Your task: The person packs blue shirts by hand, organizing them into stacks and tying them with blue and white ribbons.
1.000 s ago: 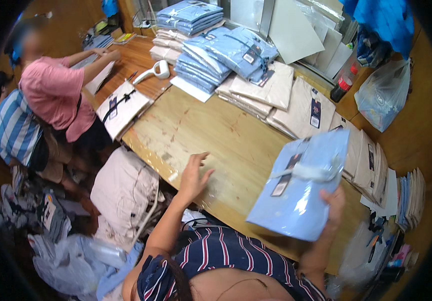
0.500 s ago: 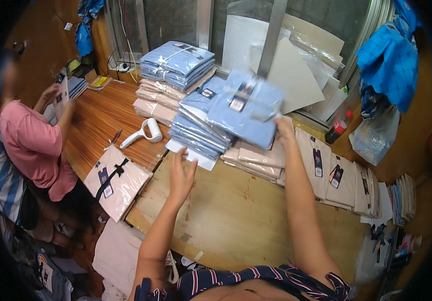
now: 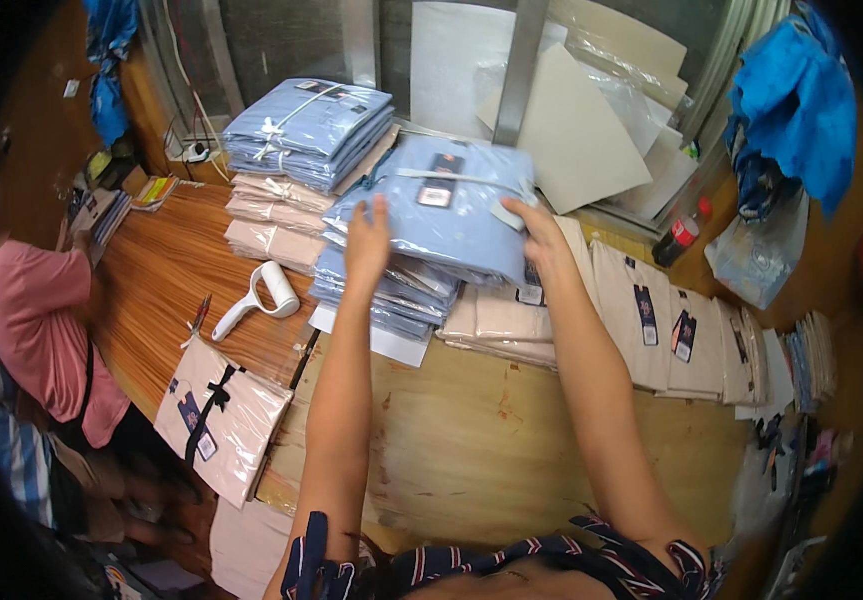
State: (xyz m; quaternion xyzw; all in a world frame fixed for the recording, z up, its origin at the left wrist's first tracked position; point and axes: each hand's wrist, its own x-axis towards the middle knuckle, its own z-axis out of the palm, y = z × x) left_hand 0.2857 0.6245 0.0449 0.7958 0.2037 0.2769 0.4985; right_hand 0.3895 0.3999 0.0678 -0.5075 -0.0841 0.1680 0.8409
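A bundle of folded light-blue garments in clear plastic, with a white band and a dark tag on top, is between my hands. My right hand grips its right edge, thumb near a small white flap. At its left edge is my left hand, thumb against the plastic and fingers partly hidden. The bundle lies over a pile of blue bagged garments and overhangs a low stack of beige bagged garments. To the left stands a tied blue bundle on several beige packs.
A white lint roller and a beige garment pack with black ribbon lie at left. Tagged beige packs line the right, near a cola bottle. Cardboard sheets lean at the window. A person in pink stands far left.
The blue bundle has moved left and levelled over the blue pile, carried by my right hand. My left hand has risen from the table to its left edge. The view has shifted slightly.
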